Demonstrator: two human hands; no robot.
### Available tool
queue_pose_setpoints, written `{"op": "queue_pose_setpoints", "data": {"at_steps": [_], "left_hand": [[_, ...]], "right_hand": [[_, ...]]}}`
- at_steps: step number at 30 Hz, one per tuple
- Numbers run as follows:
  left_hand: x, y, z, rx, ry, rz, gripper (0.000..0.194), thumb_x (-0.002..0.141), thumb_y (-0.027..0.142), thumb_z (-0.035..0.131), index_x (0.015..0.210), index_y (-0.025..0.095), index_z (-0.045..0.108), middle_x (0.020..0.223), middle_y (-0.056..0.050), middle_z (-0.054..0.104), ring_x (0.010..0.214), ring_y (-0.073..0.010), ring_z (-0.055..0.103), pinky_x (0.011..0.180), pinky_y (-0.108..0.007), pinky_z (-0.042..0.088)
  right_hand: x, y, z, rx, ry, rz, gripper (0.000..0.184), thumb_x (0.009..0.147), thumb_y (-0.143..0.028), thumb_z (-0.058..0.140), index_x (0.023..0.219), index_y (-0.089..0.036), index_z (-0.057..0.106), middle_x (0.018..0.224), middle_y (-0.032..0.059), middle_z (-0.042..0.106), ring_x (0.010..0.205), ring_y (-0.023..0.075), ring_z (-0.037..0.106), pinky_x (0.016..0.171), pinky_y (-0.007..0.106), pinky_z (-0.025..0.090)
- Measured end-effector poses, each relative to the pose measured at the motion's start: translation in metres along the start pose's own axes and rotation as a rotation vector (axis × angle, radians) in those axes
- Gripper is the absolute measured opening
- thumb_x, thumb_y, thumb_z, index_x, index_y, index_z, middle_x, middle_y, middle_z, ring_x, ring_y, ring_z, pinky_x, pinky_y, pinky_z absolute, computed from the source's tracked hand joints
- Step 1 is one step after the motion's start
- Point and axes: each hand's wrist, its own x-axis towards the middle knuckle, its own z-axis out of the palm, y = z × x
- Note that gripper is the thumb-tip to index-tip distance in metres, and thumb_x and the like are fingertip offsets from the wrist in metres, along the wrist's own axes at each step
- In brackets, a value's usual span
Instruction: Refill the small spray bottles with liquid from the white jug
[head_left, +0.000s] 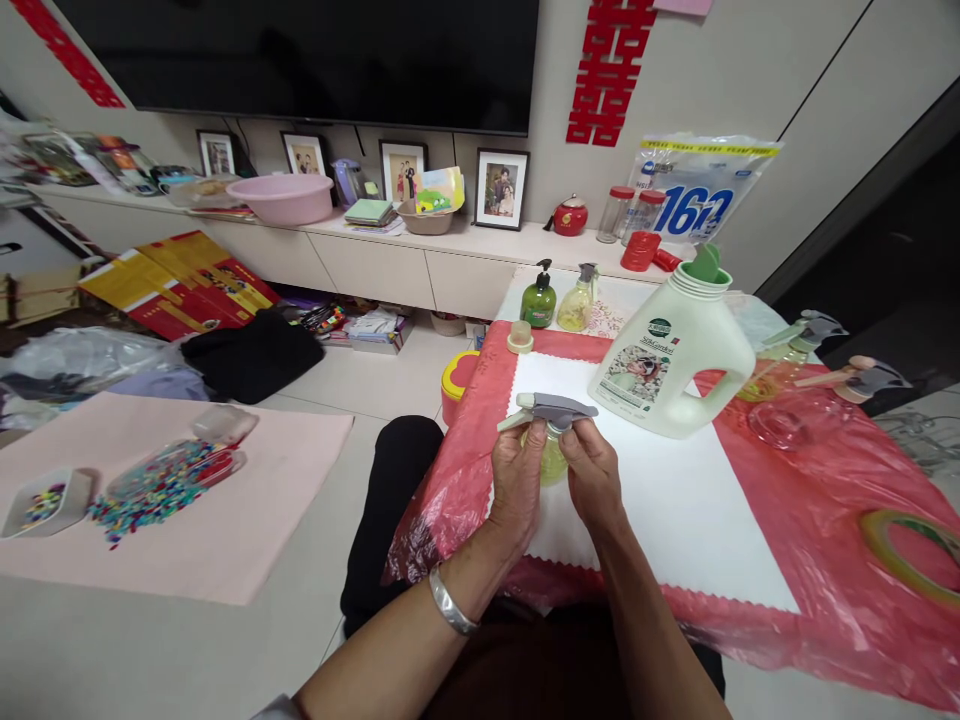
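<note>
The spray bottle (pixel 553 466) is between the person's two hands, over the white sheet (pixel 660 510) on the red-covered surface (pixel 817 610); whether its base touches the sheet or hangs just above cannot be told. Each hand has a closed grip on it: the left hand (pixel 517 478) pinches near the neck below the pale trigger (pixel 514 419), and the right hand (pixel 594 472) pinches the opposite side, under the rear of the grey spray head (pixel 556 408). The bottle looks like thin, clear plastic tinted yellow-green, so it is probably light and little at risk of breaking, though its walls may give if squeezed hard and could turn slippery when wet. The head seems stiffer and makes the top bulky, so the bottle may tip if let go carelessly. The neck and collar look the firmest place to hold, with fingers clear of the trigger, which probably swings under pressure.
</note>
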Motion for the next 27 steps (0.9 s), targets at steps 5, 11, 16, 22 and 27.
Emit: {"op": "queue_pose_setpoints", "data": {"at_steps": [5, 11, 16, 22, 27], "left_hand": [[-0.001, -0.001, -0.004, 0.07, 0.047, 0.01, 0.034, 0.08, 0.052, 0.079, 0.094, 0.021, 0.071, 0.097, -0.002, 0.073, 0.094, -0.0187, 0.066, 0.088, -0.031, 0.05], [0.001, -0.002, -0.011, 0.088, 0.039, 0.027, 0.035, 0.077, 0.051, 0.081, 0.096, 0.023, 0.073, 0.099, -0.003, 0.07, 0.097, -0.0184, 0.063, 0.09, -0.031, 0.048], [0.003, -0.001, -0.009, 0.075, 0.027, -0.006, 0.036, 0.074, 0.052, 0.083, 0.09, 0.021, 0.073, 0.09, -0.002, 0.07, 0.087, -0.0167, 0.061, 0.084, -0.029, 0.047], [0.003, 0.0, -0.008, 0.068, 0.024, -0.014, 0.036, 0.074, 0.051, 0.084, 0.088, 0.019, 0.072, 0.091, -0.003, 0.07, 0.089, -0.0174, 0.062, 0.087, -0.03, 0.047], [0.001, 0.003, -0.007, 0.044, 0.049, 0.012, 0.036, 0.074, 0.049, 0.084, 0.092, 0.021, 0.073, 0.095, -0.003, 0.07, 0.092, -0.0178, 0.063, 0.087, -0.029, 0.048]], "right_hand": [[0.001, 0.0, 0.005, 0.058, 0.065, 0.022, 0.033, 0.089, -0.044, 0.072, 0.115, -0.023, 0.069, 0.116, 0.0048, 0.065, 0.111, 0.0211, 0.061, 0.104, 0.038, 0.047], [0.003, -0.008, 0.012, 0.043, 0.153, 0.083, 0.039, 0.078, -0.038, 0.083, 0.107, -0.021, 0.065, 0.102, 0.004, 0.068, 0.095, 0.0191, 0.064, 0.089, 0.035, 0.052], [0.003, -0.013, 0.007, 0.015, 0.072, 0.064, 0.042, 0.08, -0.043, 0.08, 0.113, -0.021, 0.067, 0.111, 0.0066, 0.065, 0.109, 0.0234, 0.061, 0.102, 0.04, 0.047], [0.001, -0.008, -0.002, 0.019, -0.017, 0.03, 0.037, 0.092, -0.046, 0.064, 0.119, -0.022, 0.07, 0.126, 0.0091, 0.06, 0.122, 0.0262, 0.054, 0.111, 0.043, 0.041], [0.001, -0.002, 0.002, 0.036, 0.049, 0.057, 0.035, 0.087, -0.043, 0.072, 0.113, -0.021, 0.069, 0.117, 0.0078, 0.064, 0.112, 0.0236, 0.059, 0.105, 0.041, 0.046]]}}
